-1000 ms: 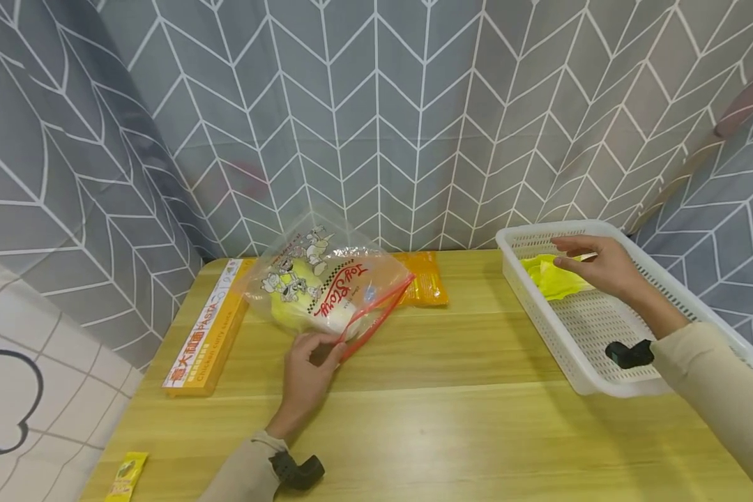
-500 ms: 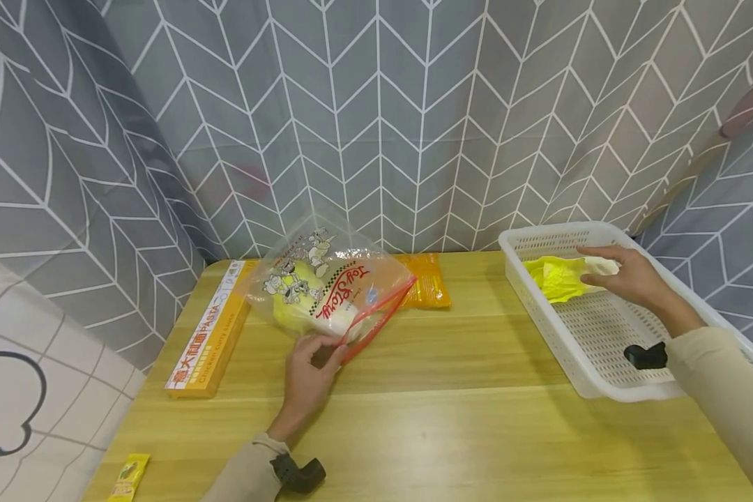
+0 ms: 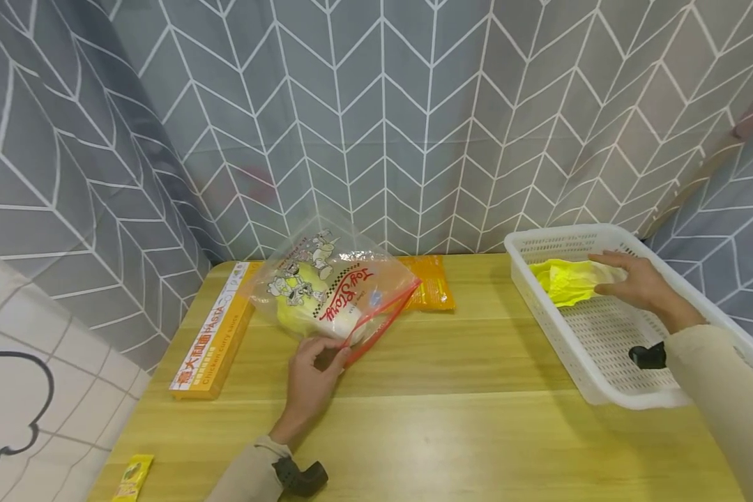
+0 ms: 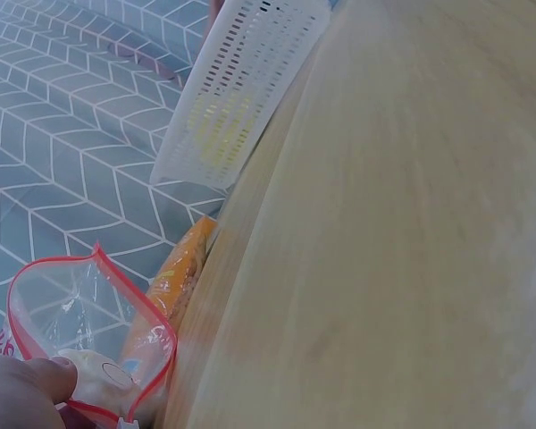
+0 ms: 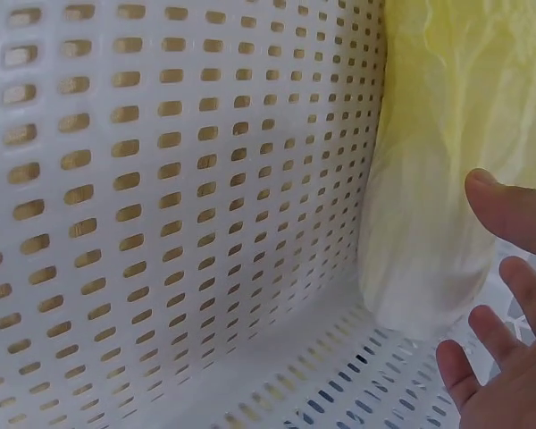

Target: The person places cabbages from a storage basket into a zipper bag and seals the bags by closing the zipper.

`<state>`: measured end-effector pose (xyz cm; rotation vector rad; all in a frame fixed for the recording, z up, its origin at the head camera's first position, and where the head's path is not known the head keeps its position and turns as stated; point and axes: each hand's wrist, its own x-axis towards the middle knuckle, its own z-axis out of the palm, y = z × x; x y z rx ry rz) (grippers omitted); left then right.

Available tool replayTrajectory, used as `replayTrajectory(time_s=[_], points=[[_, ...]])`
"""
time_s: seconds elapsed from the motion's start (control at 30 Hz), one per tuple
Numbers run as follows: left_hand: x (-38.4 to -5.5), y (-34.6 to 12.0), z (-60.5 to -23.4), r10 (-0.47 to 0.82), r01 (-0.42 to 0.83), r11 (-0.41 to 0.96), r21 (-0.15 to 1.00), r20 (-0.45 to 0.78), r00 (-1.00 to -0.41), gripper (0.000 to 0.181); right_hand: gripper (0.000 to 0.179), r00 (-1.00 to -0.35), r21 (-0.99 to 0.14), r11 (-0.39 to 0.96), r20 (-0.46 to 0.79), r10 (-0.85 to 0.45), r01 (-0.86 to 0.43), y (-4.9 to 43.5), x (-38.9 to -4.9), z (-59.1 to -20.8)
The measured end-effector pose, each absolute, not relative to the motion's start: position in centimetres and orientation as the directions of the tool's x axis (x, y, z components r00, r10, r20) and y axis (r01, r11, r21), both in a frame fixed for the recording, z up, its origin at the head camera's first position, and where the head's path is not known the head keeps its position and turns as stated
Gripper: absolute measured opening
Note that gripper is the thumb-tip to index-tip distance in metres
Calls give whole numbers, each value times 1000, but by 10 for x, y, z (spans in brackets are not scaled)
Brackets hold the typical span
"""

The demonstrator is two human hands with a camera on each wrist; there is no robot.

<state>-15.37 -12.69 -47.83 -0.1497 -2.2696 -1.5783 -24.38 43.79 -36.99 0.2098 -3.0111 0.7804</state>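
My left hand point(image 3: 314, 376) pinches the red zip edge of a clear zip bag point(image 3: 341, 279) printed with cartoon figures. In the left wrist view the bag's mouth point(image 4: 161, 323) gapes, with a whitish end of something inside. Through the plastic I see a pale yellow-and-white thing point(image 3: 295, 314), its kind unclear. On the right, my right hand point(image 3: 634, 282) hovers inside a white perforated basket point(image 3: 558, 341), beside a napa cabbage leaf point(image 3: 565, 280). In the right wrist view the thumb overlaps the leaf's white stem point(image 5: 424, 241), and the fingers are spread with a gap around it.
A yellow pasta box point(image 3: 216, 341) lies left of the bag. Behind the bag's right corner is an orange packet point(image 3: 436, 282). A small yellow sachet point(image 3: 132, 477) lies near the table's left edge. A grey patterned curtain point(image 3: 401, 125) hangs behind the table.
My right hand has drawn back slightly to the right over the basket, uncovering the leaf's white stem. My left hand keeps its pinch on the bag's edge. The head view has shifted a little.
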Motion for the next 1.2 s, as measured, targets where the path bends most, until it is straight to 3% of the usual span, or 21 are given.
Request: replayTrajectory(time_s=[0.23, 0.57, 0.8, 0.97, 1.2], points=[[-154, -126, -479, -120, 298, 379, 876, 366, -923, 8, 65, -980, -383, 904, 128, -152, -191, 441, -247, -378], [-153, -126, -478, -126, 299, 401, 866, 375, -918, 10, 65, -993, -338, 937, 110, -51, -86, 445, -244, -380], [-155, -126, -479, -127, 320, 397, 860, 397, -909, 9, 63, -977, -313, 937, 190, -99, -156, 444, -248, -383], [-155, -126, -479, -124, 320, 394, 861, 395, -910, 9, 74, -985, -387, 907, 101, -138, -167, 446, -248, -384], [-155, -127, -480, -121, 297, 380, 876, 366, -923, 8, 81, -995, -317, 943, 13, -100, -99, 448, -246, -379]])
